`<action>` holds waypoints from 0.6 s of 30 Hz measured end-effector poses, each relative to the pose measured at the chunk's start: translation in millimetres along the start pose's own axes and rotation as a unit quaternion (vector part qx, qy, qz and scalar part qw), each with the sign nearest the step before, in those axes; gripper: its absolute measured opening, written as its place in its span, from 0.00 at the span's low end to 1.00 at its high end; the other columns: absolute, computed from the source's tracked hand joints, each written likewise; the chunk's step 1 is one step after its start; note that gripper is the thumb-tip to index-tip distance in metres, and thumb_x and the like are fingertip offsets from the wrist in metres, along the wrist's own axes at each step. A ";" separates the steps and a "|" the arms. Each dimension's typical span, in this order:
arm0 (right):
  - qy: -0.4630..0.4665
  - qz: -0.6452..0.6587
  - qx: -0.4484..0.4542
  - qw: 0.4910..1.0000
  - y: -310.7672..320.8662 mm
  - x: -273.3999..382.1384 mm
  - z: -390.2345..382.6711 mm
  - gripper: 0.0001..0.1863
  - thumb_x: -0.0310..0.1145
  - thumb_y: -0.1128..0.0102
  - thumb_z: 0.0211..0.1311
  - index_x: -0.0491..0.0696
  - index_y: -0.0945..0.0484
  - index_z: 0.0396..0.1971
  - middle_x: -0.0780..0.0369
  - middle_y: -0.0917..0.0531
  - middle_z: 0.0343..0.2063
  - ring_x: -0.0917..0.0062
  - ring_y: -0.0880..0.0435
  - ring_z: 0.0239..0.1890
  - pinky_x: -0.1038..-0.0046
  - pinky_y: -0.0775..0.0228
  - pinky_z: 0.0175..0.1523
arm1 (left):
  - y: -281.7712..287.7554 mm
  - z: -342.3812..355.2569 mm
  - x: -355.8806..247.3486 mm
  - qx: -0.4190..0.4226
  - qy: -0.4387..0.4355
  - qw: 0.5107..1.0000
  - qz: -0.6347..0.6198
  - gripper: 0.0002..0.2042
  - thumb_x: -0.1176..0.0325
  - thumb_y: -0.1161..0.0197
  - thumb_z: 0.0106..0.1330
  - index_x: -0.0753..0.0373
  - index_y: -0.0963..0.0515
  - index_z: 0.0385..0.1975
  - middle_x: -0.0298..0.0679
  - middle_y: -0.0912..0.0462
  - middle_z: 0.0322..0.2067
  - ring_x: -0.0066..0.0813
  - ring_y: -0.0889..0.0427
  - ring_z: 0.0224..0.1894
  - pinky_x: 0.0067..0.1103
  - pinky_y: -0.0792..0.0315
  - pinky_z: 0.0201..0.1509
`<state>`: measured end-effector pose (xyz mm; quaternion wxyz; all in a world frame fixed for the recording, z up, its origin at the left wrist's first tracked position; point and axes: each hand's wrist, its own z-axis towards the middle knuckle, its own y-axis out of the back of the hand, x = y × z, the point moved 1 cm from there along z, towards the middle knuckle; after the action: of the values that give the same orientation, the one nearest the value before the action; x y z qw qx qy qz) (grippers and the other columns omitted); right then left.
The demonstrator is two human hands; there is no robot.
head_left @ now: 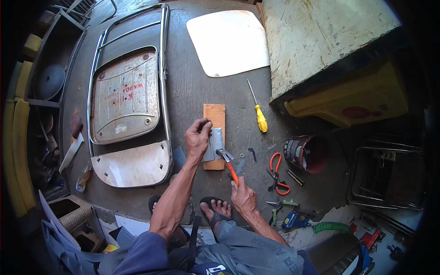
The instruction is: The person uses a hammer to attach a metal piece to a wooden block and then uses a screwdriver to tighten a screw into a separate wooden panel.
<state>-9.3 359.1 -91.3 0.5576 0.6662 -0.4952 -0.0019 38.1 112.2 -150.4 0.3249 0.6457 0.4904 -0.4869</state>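
Observation:
A small grey metal plate (212, 141) lies on a short wooden board (214, 113) on the floor between my feet. My left hand (198, 137) is at the plate's upper left, fingers pinched on a small dark item that I cannot make out. My right hand (243, 198) grips the orange handle of a claw hammer (230, 166), whose steel head rests at the plate's right side, just below my left fingertips.
A folding chair frame (164, 91) lies at left. A white panel (227, 41) is above, a worn cabinet (330, 46) at upper right. A yellow screwdriver (260, 118), orange-handled snips (279, 178), a paint can (306, 153) and several tools (293, 220) lie at right.

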 end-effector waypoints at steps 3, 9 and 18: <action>-0.022 0.060 0.014 0.998 0.3 -4.8 1.1 0.13 0.42 0.48 0.74 0.48 0.32 0.42 0.48 0.19 0.21 0.45 0.17 0.28 0.49 0.30 0.29 | 2.2 -11.5 -15.9 0.020 -0.020 0.999 0.042 0.10 0.70 0.32 0.67 0.67 0.18 0.44 0.35 0.14 0.31 0.17 0.20 0.33 0.17 0.26 0.38; -0.104 0.198 -0.002 0.975 16.6 -2.2 -4.1 0.18 0.48 0.51 0.77 0.46 0.29 0.41 0.54 0.23 0.18 0.56 0.18 0.24 0.59 0.31 0.30 | 3.8 -45.0 -6.9 -0.014 -0.090 0.966 0.241 0.09 0.67 0.30 0.65 0.64 0.15 0.40 0.38 0.13 0.32 0.21 0.17 0.37 0.20 0.26 0.42; -0.100 0.197 -0.022 0.975 23.8 -9.4 -2.0 0.18 0.48 0.50 0.76 0.47 0.28 0.43 0.52 0.24 0.18 0.51 0.17 0.25 0.58 0.31 0.29 | -6.3 -50.9 3.1 -0.035 -0.180 0.931 0.316 0.09 0.65 0.33 0.65 0.62 0.15 0.40 0.43 0.12 0.35 0.43 0.16 0.41 0.33 0.30 0.60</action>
<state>-28.6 369.5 -77.9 0.5090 0.5394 -0.6701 0.0308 48.1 160.7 -136.9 0.5669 0.6574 0.2108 -0.4495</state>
